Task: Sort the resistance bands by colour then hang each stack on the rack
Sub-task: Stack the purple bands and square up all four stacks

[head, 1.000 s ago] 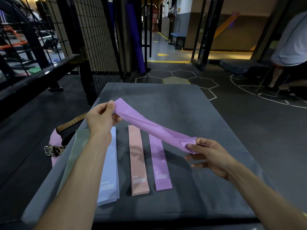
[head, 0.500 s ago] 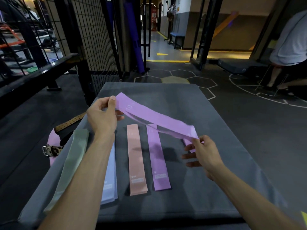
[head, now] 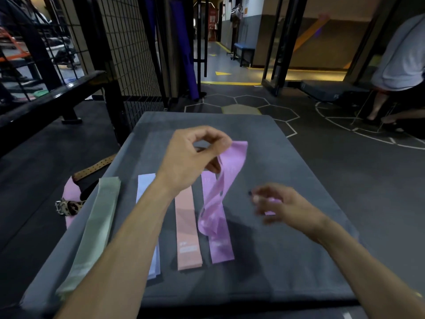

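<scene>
A: Fingers of the left hand are pinching the top end of the loose purple band; it is hanging twisted, its lower end touching the purple band lying on the grey mat.

B: And the right hand?

A: It is blurred, fingers loosely curled, apart from the band. A purple fleck is showing beside them; whether they are gripping it cannot be told.

B: Procedure?

A: Untwisting, then lowering flat onto the purple one, beside the pink band, edges aligned, is advised.
</scene>
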The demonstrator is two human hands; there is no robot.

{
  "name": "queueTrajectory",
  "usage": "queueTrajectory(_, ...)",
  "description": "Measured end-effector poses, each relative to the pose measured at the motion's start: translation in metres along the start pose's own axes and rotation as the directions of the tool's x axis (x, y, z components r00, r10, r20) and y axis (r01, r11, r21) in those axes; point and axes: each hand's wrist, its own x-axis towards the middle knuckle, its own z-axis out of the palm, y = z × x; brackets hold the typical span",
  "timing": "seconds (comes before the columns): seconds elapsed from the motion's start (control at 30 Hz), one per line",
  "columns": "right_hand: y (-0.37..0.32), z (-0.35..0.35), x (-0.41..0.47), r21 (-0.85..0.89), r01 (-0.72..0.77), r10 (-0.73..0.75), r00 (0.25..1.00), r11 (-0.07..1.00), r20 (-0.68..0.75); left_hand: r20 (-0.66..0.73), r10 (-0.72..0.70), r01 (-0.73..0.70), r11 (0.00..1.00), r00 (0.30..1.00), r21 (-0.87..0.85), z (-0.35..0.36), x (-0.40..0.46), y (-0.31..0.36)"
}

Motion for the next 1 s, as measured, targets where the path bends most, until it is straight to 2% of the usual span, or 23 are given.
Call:
queueTrajectory(0.03,-0.009,0.004,0.0,0.047,0.124,-0.122,0.991,0.991,-0.048,0.04,0.002,-0.002,1.0,0.999,-0.011,0.005,-0.001,0.003)
queueTrajectory(0.1,-0.025,0.011,-0.001,0.151,0.334,-0.33,0.943,0.93,-0.05,0.098,0.012,-0.011,1.0,0.995,-0.013,0.013,-0.002,0.008)
queueTrajectory(0.17,-0.037,0.016,-0.001,0.225,0.434,-0.429,0.9,0.872,-0.074,0.12,0.014,-0.012,1.0,0.993,-0.015,0.016,-0.002,0.013)
queueTrajectory(0.27,-0.044,0.023,0.0,0.199,0.48,-0.442,0.873,0.854,-0.208,0.103,-0.011,0.013,1.0,0.995,-0.018,0.016,-0.001,0.013)
queueTrajectory(0.37,-0.046,0.027,0.001,0.217,0.504,-0.448,0.856,0.836,-0.26,0.114,-0.059,0.055,0.998,0.992,0.037,0.012,-0.001,0.01)
queueTrajectory(0.5,-0.046,0.026,0.001,0.199,0.517,-0.468,0.849,0.833,-0.247,0.14,-0.126,0.113,0.989,0.982,0.096,0.007,0.0,0.011)
queueTrajectory(0.63,-0.046,0.025,-0.001,0.187,0.52,-0.482,0.849,0.833,-0.217,0.236,-0.151,0.098,0.97,0.96,0.221,-0.001,0.003,0.013)
queueTrajectory(0.83,-0.047,0.025,-0.006,0.282,0.503,-0.492,0.863,0.817,-0.114,0.285,-0.101,0.034,0.973,0.953,0.228,-0.003,0.001,0.023)
queueTrajectory(1.0,-0.053,0.029,-0.006,0.217,0.553,-0.518,0.832,0.804,-0.2,0.269,-0.088,0.026,0.974,0.959,0.227,0.001,-0.001,0.027)
